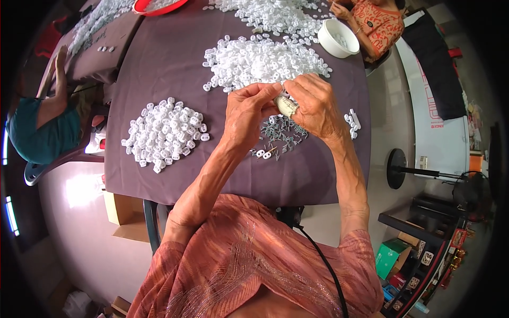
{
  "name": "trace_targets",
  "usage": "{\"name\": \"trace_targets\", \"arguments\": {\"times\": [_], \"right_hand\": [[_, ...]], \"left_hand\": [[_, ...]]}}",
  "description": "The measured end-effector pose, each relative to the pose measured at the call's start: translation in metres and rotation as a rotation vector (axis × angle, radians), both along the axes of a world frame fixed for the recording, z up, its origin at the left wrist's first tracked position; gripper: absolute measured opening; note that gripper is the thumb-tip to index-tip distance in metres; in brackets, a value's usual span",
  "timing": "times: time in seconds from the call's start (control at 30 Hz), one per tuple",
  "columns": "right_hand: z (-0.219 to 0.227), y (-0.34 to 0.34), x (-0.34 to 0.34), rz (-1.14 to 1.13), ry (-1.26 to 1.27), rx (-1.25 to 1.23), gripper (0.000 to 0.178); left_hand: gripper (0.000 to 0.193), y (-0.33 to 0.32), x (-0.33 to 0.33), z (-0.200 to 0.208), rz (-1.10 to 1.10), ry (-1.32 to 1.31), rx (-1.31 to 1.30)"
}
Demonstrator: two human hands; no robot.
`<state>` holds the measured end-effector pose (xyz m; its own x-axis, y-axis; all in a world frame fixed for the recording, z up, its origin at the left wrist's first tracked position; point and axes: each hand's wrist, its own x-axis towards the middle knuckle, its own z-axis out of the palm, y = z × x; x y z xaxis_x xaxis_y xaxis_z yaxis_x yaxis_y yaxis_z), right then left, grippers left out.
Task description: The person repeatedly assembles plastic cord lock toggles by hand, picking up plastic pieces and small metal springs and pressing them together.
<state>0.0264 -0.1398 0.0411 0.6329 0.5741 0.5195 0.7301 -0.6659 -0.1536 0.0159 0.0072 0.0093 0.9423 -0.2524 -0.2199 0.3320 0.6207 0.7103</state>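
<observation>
My left hand (246,114) and my right hand (317,106) meet over the table with their fingers pinched together. Between them shows a cream-coloured rounded piece (287,106) with a ragged edge, under the right fingers; whether it is held or wrapped round a finger I cannot tell. What the fingertips pinch is hidden. Just below the hands lies a scatter of small grey metal pins (283,132). Two small white two-holed plastic parts (263,154) rest at its near edge. Beyond my hands is a large heap of white plastic parts (254,61).
Another heap of white parts (165,132) lies left, a few pieces (352,123) right. A white bowl (326,40) and red basin (156,9) stand farther back. One person (374,26) sits far right, another (45,130) left. A standing fan (396,168) is beside the dark-covered table (159,69).
</observation>
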Motion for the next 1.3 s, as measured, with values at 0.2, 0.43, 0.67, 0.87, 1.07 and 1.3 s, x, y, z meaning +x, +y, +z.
{"name": "trace_targets", "arguments": {"times": [0.2,0.43,0.67,0.87,1.07,1.3], "right_hand": [[-0.003,-0.003,0.005,0.071,-0.007,0.020,0.021],[-0.005,-0.008,0.008,0.090,-0.026,-0.004,0.019],[-0.004,0.003,0.003,0.040,-0.003,-0.053,0.020],[-0.006,0.002,0.003,0.003,-0.010,-0.081,0.020],[-0.002,0.001,0.005,0.032,-0.013,-0.088,0.016],[-0.001,-0.004,0.008,0.091,-0.019,-0.083,0.015]], "left_hand": [[0.020,0.001,0.000,-0.003,-0.027,-0.011,0.004],[0.020,-0.001,0.000,-0.009,-0.033,-0.025,0.022],[0.020,0.003,0.003,-0.012,-0.023,-0.007,0.013],[0.019,0.004,0.003,-0.010,-0.018,-0.005,0.022],[0.019,0.001,0.000,-0.008,0.005,-0.022,0.059],[0.021,-0.001,-0.002,-0.011,-0.006,-0.055,0.091]]}}
